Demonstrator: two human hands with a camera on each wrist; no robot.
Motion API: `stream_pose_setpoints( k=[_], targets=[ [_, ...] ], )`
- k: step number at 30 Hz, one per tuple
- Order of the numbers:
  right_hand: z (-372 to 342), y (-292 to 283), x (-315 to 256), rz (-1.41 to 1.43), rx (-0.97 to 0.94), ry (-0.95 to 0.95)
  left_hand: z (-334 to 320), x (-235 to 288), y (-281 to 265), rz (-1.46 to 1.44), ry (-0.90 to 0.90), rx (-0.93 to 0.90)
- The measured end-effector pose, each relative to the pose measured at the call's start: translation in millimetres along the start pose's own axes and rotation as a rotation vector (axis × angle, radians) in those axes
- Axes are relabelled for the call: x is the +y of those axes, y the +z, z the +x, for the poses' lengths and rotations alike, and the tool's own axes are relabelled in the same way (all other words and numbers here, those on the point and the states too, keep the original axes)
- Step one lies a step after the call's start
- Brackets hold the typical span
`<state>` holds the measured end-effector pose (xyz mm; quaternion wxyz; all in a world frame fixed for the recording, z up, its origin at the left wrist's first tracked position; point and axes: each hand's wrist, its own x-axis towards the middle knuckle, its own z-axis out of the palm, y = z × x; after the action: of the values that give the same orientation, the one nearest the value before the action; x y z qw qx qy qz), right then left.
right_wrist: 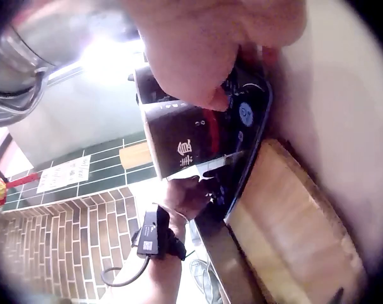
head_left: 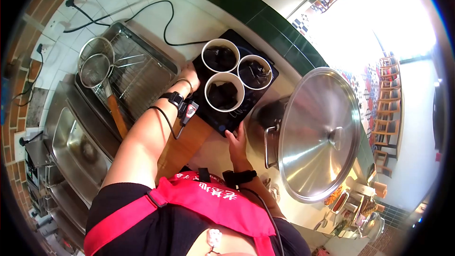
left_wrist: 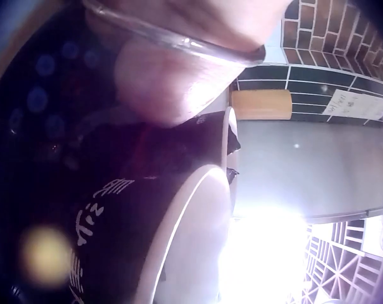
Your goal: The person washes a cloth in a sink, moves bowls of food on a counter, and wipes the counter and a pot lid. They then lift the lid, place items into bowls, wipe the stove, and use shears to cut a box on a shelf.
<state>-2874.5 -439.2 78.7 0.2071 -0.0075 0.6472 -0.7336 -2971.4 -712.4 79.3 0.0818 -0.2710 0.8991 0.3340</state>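
Observation:
Three dark paper tubs with white rims stand on a black induction cooker, with dark pieces inside them. My left hand grips the cooker's left side, close beside the tubs. Its fingertips are hidden in the head view, while the right wrist view shows this hand curled at the far edge. At the near right corner, my right hand holds the cooker's edge. There the thumb lies on top by the round touch buttons, and fingers bend around the rim.
A large steel pot lid leans over a pot on the right. To the left are a wire rack tray, strainers and a sink. A wooden board lies in front; a black cord runs behind.

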Motion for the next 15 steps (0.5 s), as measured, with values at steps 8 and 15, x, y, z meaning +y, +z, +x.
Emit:
stream_pose_setpoints(
  k=[8, 15],
  targets=[
    [0, -4, 0, -0.018, 0.016, 0.039, -5, 5, -2, 0.031, -0.033, 0.004],
    [3, -4, -5, -0.009, 0.023, 0.008, -7, 6, 0, 0.037, -0.042, 0.069]
  ],
)
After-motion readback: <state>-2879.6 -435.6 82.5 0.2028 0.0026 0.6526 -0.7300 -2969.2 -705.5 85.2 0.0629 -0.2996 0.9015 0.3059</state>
